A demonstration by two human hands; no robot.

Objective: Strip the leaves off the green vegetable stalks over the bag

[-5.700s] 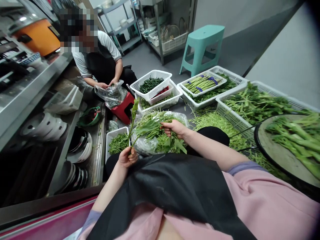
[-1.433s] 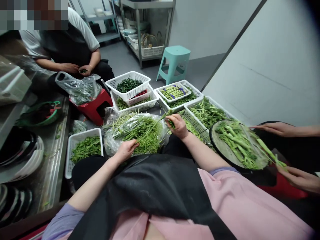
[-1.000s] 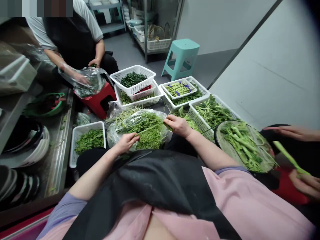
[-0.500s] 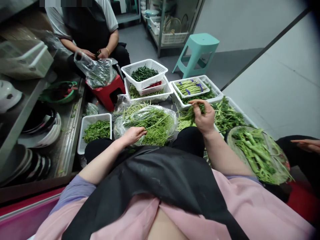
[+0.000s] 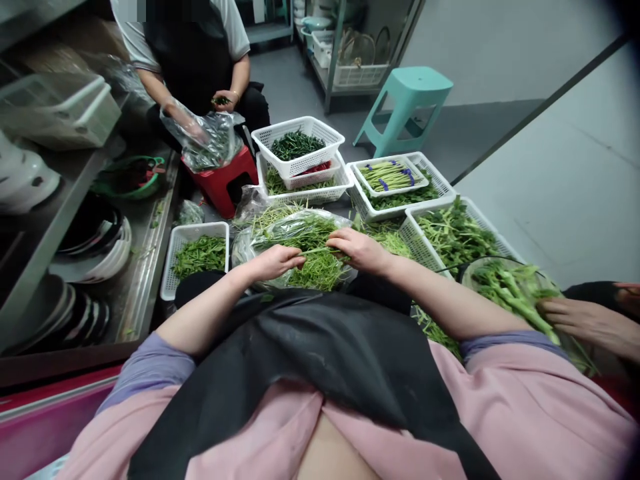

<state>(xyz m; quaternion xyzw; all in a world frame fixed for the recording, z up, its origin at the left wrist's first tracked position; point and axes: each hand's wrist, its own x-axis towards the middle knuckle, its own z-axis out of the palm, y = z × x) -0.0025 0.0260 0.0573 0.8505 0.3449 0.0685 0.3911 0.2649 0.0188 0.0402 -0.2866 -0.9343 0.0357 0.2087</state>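
Thin green stems (image 5: 315, 251) stretch between my two hands, above a clear plastic bag (image 5: 243, 252) heaped with cut green stalks (image 5: 320, 272). My left hand (image 5: 274, 261) pinches their left end, its fingers closed. My right hand (image 5: 361, 249) is closed on the right end, with some green leaves showing at its fingertips. Just left of the bag is a small white basket (image 5: 167, 283) of green leaves (image 5: 199, 256). Behind the bag, stacked white baskets (image 5: 303, 161) hold dark green chillies (image 5: 296, 145).
A person (image 5: 195, 63) handles greens over a red stool (image 5: 220, 183). At right, another person's hand (image 5: 583, 321) touches stalks (image 5: 510, 290). A metal shelf with plates (image 5: 107, 257) lines the left; a teal stool (image 5: 413, 83) stands behind.
My right hand has moved left and down from the right-hand baskets to the stems beside my left hand. The person opposite has put a hand into the bag; the hand at right now touches stalks.
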